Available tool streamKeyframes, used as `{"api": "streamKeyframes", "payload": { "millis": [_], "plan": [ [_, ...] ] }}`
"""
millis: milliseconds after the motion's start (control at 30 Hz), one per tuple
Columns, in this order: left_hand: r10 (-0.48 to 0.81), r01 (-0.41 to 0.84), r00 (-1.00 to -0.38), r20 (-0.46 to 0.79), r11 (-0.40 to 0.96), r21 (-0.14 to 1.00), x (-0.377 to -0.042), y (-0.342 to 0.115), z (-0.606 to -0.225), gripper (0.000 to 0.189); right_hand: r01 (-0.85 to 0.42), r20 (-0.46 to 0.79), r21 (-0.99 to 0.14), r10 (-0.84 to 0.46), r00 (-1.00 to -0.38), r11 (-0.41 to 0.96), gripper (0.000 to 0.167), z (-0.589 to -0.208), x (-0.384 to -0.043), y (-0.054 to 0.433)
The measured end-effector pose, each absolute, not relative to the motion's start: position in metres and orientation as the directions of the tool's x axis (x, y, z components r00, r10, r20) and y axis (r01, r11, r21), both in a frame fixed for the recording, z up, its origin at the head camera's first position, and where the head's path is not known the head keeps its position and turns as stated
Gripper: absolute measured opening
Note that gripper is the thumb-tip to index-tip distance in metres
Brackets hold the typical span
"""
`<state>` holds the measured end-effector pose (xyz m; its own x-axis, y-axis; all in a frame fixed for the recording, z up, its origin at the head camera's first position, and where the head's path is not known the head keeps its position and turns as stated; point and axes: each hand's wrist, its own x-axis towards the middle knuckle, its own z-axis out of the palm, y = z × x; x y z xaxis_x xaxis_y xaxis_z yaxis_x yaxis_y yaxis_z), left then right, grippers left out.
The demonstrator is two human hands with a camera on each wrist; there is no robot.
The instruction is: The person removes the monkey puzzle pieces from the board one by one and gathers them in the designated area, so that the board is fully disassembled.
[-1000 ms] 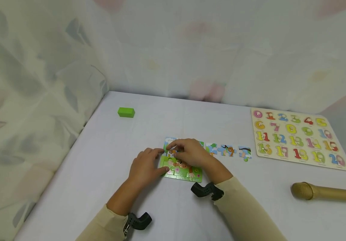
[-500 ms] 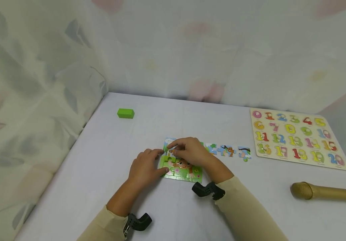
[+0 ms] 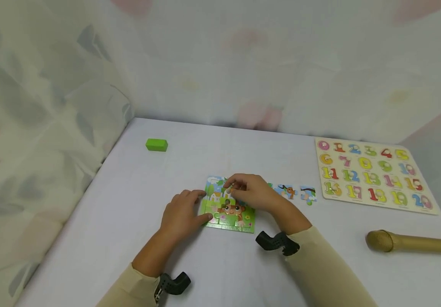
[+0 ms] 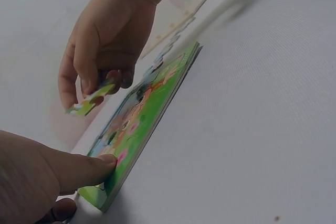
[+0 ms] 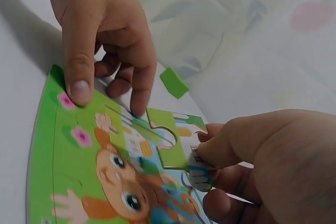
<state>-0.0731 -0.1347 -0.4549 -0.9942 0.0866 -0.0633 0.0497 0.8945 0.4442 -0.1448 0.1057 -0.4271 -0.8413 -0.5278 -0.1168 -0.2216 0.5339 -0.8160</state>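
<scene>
A jigsaw tray [image 3: 229,229] with a cartoon monkey on green lies in front of me, its upper right covered by my right hand [image 3: 256,192]. That hand pinches a jigsaw piece [image 5: 185,145] between thumb and fingers. The piece has green, white and blue print and a rounded notch, and is held above the picture, tilted in the left wrist view. At the tray's left side is my left hand [image 3: 182,213]. Its straight thumb [image 5: 80,82] presses on the green border while the index fingertip touches the edge farther up; the other fingers are bent beneath the palm.
Loose jigsaw pieces [image 3: 287,191] lie in a row right of the tray, partly behind my right hand. Farther right are a number board [image 3: 375,177] and a gold microphone [image 3: 416,243]. A green block [image 3: 157,145] sits at the back left. Patterned cloth [image 3: 205,64] hangs behind the table.
My right hand has drawn to the right with the jigsaw piece, uncovering the tray's upper left picture of trees and houses. My left hand has stayed at the tray's edge. The head view has shifted slightly.
</scene>
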Motion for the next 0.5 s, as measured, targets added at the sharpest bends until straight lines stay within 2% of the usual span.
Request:
{"api": "streamKeyframes", "payload": {
  "millis": [500],
  "plan": [
    [0.071,0.021,-0.993,-0.092,0.89,0.456,-0.073,-0.134,-0.454,0.07,-0.18,-0.12,-0.8,-0.446,-0.887,0.573,0.018,-0.427,-0.136,0.147]
  ]
}}
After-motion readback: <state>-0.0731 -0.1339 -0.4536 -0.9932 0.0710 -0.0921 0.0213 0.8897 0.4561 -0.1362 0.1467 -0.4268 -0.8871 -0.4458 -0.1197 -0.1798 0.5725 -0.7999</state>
